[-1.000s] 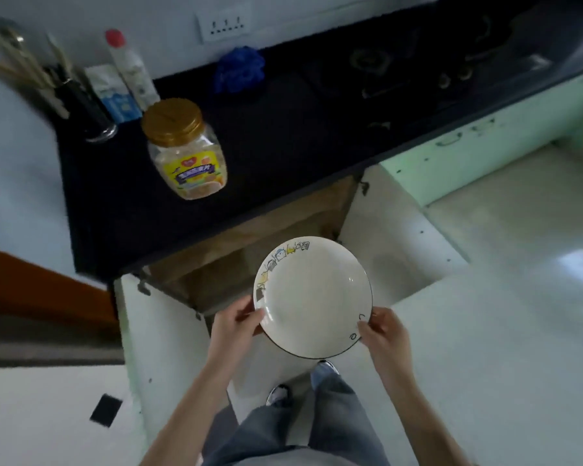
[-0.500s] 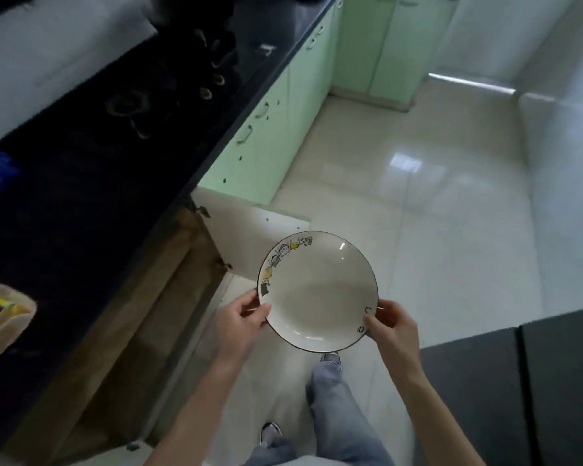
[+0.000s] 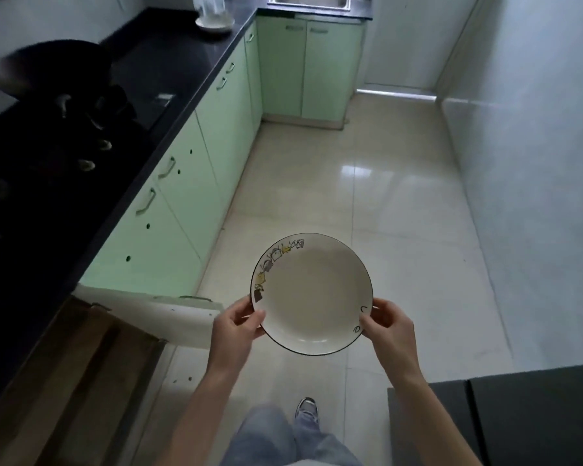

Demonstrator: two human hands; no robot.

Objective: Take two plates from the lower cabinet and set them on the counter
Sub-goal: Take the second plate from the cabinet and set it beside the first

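Note:
A white plate [image 3: 312,294] with a dark rim and small cartoon drawings along its edge is held flat over the floor, in front of me. My left hand [image 3: 234,326] grips its left edge and my right hand [image 3: 387,326] grips its right edge. The black counter [image 3: 169,62] runs along the left, away from the plate. The lower cabinet [image 3: 81,361] stands open at the bottom left, its white door [image 3: 155,312] swung out just left of my left hand. Only one plate is clearly visible in my hands.
Green cabinet doors [image 3: 189,183] line the left side under the counter. A dark stove [image 3: 64,129] sits on the counter, a steel sink [image 3: 312,1] at the far end. Glossy tiled floor [image 3: 367,196] stretches ahead. A dark mat [image 3: 505,418] lies at the bottom right.
My view has swung to the right, from the counter and jar toward the floor and far cabinets. Both hands have kept the same grip on the plate.

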